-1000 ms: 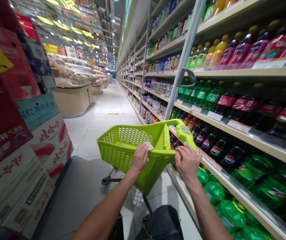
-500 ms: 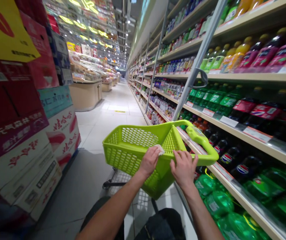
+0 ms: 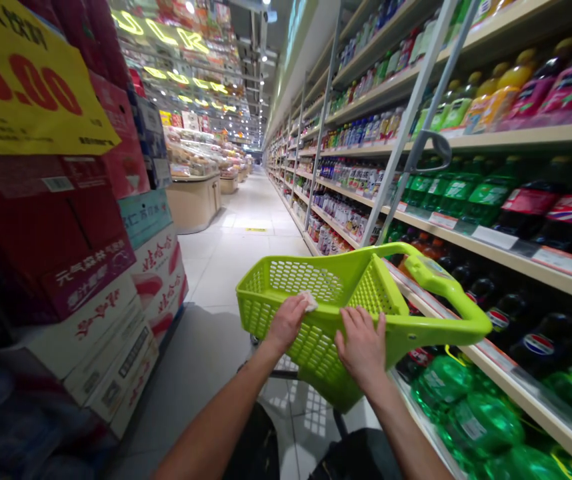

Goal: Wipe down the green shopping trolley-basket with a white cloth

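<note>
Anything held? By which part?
Left hand pinches a crumpled whitish tissue or cloth by its left end. Right hand rests on the green shopping cart's rim; grip unclear.

Ceiling lights [image 3: 265, 59] brighten the far floor [image 3: 243, 210]; the lower left is dim, blurred.

Looks like a supermarket, viewed down a long aisle with a pale tiled floor [image 3: 226, 250]. Lined on the right with tall shelves [image 3: 531, 135], packed with row upon row of soft-drink bottles [image 3: 491, 197] and fitted with small labels [image 3: 566, 265] along the front edges. Stacked on the left with printed cartons [image 3: 31, 227], partly covered near the top by a yellow sign [image 3: 36, 87] bearing big red figures, ".00" included, like a price. Continues farther off to rounded display counters [image 3: 193, 203], heaped to the edges with goods [image 3: 191, 160], beneath glowing yellow letters [image 3: 161, 30]. Includes a green shopping cart [image 3: 256, 313] beside the shelves.
</note>
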`<state>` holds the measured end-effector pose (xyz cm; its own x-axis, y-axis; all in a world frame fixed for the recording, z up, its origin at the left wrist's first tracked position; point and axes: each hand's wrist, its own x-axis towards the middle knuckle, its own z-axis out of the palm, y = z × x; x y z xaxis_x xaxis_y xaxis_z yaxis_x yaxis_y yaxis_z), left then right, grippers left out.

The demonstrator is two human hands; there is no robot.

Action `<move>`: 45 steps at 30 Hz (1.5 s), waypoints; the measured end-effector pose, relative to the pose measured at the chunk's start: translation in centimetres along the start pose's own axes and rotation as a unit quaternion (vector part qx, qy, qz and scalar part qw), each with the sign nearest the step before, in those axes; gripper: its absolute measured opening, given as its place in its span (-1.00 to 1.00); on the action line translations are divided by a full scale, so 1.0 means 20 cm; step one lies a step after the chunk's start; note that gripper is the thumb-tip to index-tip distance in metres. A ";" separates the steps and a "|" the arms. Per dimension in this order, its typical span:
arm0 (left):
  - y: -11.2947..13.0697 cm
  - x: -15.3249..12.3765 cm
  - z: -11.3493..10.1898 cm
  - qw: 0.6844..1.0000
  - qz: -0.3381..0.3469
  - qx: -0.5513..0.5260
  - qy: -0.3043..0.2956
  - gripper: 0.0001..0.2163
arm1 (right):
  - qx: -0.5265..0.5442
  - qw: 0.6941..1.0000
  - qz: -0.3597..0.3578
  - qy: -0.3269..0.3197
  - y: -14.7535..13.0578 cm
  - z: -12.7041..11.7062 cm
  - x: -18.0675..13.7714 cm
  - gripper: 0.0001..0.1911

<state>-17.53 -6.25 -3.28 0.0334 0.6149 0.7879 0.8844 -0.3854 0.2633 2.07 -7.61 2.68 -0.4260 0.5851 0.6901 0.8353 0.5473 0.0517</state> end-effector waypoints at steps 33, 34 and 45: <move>0.70 0.14 -0.09 0.772 -0.243 -0.561 -0.174 -0.40 | 0.214 0.974 0.008 0.076 0.03 -0.01 -0.13 -0.36; 0.69 0.14 -0.11 0.770 -0.230 -0.560 -0.201 -0.39 | 0.219 0.972 0.002 0.084 0.06 -0.03 -0.14 -0.40; 0.26 0.04 -0.06 0.968 -0.129 0.085 -0.196 -0.47 | 0.033 0.979 -0.007 0.199 0.54 -0.18 -0.27 -0.53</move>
<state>-13.46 -8.61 -0.60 -0.0544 0.9024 0.4274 0.9498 -0.0853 0.3010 14.57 -6.98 2.15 -0.2559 0.3047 0.9174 0.8006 0.5988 0.0245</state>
